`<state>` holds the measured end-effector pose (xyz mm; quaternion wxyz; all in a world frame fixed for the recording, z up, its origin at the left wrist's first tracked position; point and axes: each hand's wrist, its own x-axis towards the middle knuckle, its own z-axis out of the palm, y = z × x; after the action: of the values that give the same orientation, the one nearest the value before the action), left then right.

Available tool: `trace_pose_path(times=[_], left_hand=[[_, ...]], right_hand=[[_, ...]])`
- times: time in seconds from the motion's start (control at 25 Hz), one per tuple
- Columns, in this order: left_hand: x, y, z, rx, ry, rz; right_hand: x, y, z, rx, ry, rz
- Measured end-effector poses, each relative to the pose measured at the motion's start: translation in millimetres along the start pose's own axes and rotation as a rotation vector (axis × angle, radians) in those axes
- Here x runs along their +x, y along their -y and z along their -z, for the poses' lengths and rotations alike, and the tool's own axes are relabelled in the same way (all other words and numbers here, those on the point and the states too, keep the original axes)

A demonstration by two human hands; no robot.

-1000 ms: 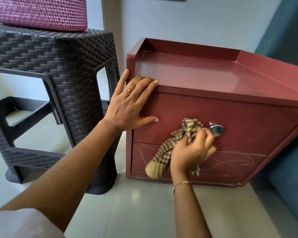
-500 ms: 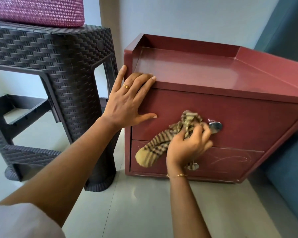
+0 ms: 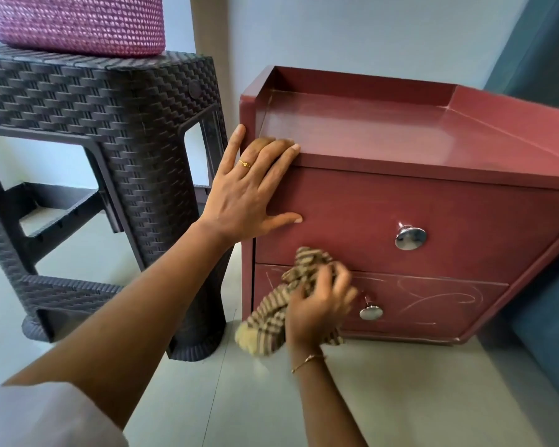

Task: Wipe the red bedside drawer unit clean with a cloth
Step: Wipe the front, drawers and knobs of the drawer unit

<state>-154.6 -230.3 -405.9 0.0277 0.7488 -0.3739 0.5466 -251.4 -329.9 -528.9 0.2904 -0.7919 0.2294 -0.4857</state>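
Your left hand (image 3: 250, 193) lies flat, fingers straight, on the red drawer unit (image 3: 400, 201) corner. Your right hand (image 3: 317, 304) grips the striped cloth (image 3: 291, 285) against the lower drawer (image 3: 433, 304).

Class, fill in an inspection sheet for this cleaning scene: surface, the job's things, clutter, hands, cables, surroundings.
Surface: pale tiled floor, bare where visible.
Job's things: red drawer unit, both drawers closed; pale scribbles on the lower drawer; striped cloth bunched against that drawer's left part.
Clutter: nothing seen.
Hands: left hand flat on the unit's top left corner; right hand grips the cloth, blurred.
Cables: nothing seen.
Surroundings: dark woven-pattern stool carrying a pink basket; blue upholstery at right.
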Motion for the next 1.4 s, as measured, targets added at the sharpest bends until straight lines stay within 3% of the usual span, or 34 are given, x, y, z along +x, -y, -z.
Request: trace_pose_path(times=[0.08,0.2,0.28,0.4,0.48,0.76,1.0,1.16,1.4], left_hand=[[0,2,0,-0.012,0.007,-0.005],[0,5,1,-0.014,0.022,-0.042],[-1,8,-1,-0.017,0.045,-0.058],[-2,9,-3,-0.019,0.052,-0.049],[-2,10,-4,-0.012,0.056,-0.053],[-3,11,-7,-0.024,0.027,-0.050],[-3,9,-7,-0.034,0.020,-0.067],[-2,11,-8,-0.033,0.016,-0.053],[-4,12,-9,-0.038,0.019,-0.063]], right_hand=[[-28,-13,-5,-0.071,0.140,0.088],[-3,-9,-1,0.034,0.020,-0.003],[7,7,-4,0.030,-0.022,0.047],[-21,-6,-20,-0.095,0.109,0.244],[-43,-29,-25,-0.160,0.207,0.276],[-31,6,-27,-0.144,0.166,0.177],[-71,-33,-27,-0.200,0.279,0.131],[-42,5,-35,-0.071,0.151,0.118],[-70,-11,-35,-0.086,0.330,-0.027]])
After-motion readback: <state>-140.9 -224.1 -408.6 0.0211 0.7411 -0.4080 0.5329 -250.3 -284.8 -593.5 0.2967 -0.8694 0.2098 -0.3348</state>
